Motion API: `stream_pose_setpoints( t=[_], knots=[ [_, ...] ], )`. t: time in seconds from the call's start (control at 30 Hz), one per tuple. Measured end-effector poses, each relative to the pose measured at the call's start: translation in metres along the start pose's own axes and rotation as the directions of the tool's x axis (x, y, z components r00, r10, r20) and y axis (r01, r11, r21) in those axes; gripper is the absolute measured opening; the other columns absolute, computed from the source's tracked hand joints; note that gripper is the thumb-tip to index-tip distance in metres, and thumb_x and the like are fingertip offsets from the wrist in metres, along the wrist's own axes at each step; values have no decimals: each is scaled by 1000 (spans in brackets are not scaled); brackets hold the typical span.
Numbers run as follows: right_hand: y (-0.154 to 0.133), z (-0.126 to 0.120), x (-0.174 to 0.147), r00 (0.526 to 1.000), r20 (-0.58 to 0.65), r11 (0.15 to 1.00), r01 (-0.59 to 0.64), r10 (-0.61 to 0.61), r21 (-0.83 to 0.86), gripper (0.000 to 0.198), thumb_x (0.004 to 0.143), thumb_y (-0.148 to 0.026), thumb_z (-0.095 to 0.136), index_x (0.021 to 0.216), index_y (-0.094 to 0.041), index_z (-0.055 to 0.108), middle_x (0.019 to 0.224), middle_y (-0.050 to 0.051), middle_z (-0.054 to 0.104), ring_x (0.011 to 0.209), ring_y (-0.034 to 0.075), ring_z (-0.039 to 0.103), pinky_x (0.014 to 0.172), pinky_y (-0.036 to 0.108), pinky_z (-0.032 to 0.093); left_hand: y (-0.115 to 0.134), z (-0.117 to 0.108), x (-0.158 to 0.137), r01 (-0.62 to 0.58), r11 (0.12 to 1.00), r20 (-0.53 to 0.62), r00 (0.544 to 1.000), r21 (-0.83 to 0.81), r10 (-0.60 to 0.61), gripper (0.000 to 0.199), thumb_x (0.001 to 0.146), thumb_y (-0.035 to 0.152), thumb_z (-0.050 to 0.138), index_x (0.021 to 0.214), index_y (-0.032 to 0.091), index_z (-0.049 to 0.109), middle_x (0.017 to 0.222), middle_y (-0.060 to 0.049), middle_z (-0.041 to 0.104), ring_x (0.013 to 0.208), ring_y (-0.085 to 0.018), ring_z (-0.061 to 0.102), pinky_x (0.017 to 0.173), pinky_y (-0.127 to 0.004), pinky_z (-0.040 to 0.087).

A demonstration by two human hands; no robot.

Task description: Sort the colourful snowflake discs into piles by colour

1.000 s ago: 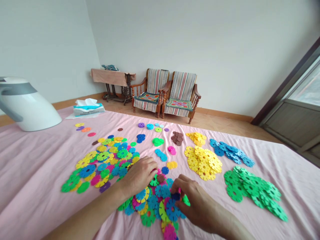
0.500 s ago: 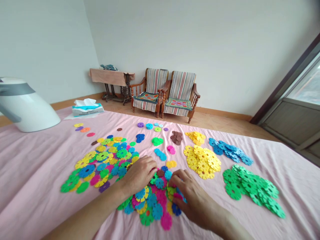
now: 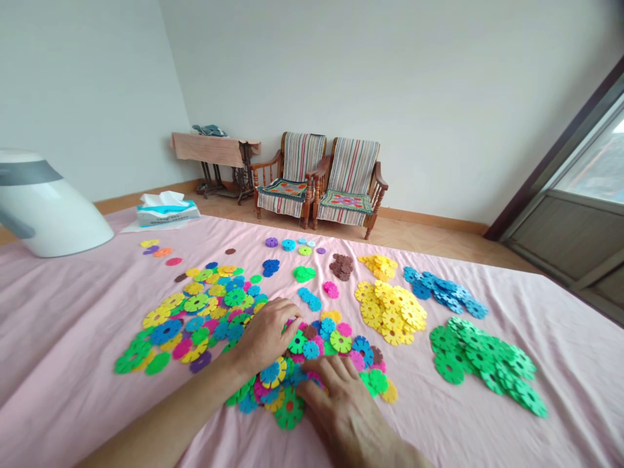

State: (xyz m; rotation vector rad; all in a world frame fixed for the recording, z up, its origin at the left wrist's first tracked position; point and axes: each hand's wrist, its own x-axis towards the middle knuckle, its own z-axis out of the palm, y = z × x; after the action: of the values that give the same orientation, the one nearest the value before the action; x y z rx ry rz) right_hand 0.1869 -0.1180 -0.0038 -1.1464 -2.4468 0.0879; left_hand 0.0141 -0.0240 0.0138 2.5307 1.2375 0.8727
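Note:
Mixed flower-shaped plastic discs in many colours lie heaped on the pink cloth. My left hand rests on the heap with its fingers bent and close together; whatever is under the fingertips is hidden. To its right, my right hand lies palm down on the nearer discs, thumb apart from the fingers, touching them without a visible grip. A light green disc and a dark blue disc lie just beyond it. Green discs are to the right of its fingers.
Single-colour piles sit to the right: yellow discs, blue discs, green discs and brown discs. A white jug and a tissue box stand at the left. Two wooden armchairs are beyond the table.
My right hand has moved left and toward me, uncovering discs that now lie spread to the right. My left hand has hardly moved. The view has shifted slightly.

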Motion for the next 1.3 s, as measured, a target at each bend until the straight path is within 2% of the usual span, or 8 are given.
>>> stream_pose_setpoints(
  t=[0.3,0.4,0.5,0.57,0.8,0.9,1.1,1.3],
  knots=[
    [15,-26,-3,964,-19,956,-262,266,129,17,87,-9,49,88,-21,61,97,5,63,87,20,54,76,33,42,0,0,-1,31,999,-66,997,-30,-33,14,86,17,49,82,19,63,83,-3,65,85,-17,59,78,-29,46],
    [13,-26,-4,976,-56,967,-199,210,158,21,88,-10,47,94,-23,63,99,5,64,89,20,55,77,33,42,-2,-2,0,46,998,-110,993,-51,-52,13,83,14,50,84,19,62,85,-2,66,87,-17,60,80,-29,47],
    [10,-23,-4,997,-31,987,-71,76,141,28,88,-12,50,109,-27,61,110,4,64,96,22,55,81,35,41,-5,-6,0,59,995,-165,984,-74,-71,17,82,11,49,88,19,63,89,-3,67,88,-17,61,82,-30,47],
    [10,-20,-5,999,-20,993,-44,47,113,31,88,-13,51,113,-28,60,114,3,63,100,23,54,84,38,39,-8,-8,1,77,994,-187,978,-80,-91,17,82,11,49,88,19,63,88,-3,67,86,-16,62,80,-29,48],
    [18,-15,-7,972,-70,969,-213,223,126,21,88,-11,49,93,-23,65,104,4,64,92,21,54,80,36,39,-16,-11,3,122,989,-222,965,-86,-138,14,83,16,51,84,17,64,84,-3,68,81,-16,63,76,-28,49],
    [19,-16,-3,951,-86,945,-281,298,170,19,88,-14,49,96,-22,65,100,6,63,91,21,52,80,35,40,-22,-11,4,118,988,-228,964,-98,-137,14,82,15,51,83,17,64,83,-3,68,80,-16,63,75,-27,49],
    [16,-22,12,967,-24,961,-251,256,119,46,84,-30,60,129,-27,50,118,6,58,106,25,48,91,39,37,-38,-10,4,141,983,-251,953,-116,-167,15,82,15,50,83,18,65,82,-3,68,79,-16,64,74,-26,48],
    [14,-23,18,963,33,963,-268,268,4,22,87,-30,56,107,-23,63,108,5,64,98,25,52,84,39,38,-43,-11,4,167,978,-262,945,-126,-195,14,81,17,50,79,17,64,83,-4,69,78,-16,64,73,-26,48]
  ],
)
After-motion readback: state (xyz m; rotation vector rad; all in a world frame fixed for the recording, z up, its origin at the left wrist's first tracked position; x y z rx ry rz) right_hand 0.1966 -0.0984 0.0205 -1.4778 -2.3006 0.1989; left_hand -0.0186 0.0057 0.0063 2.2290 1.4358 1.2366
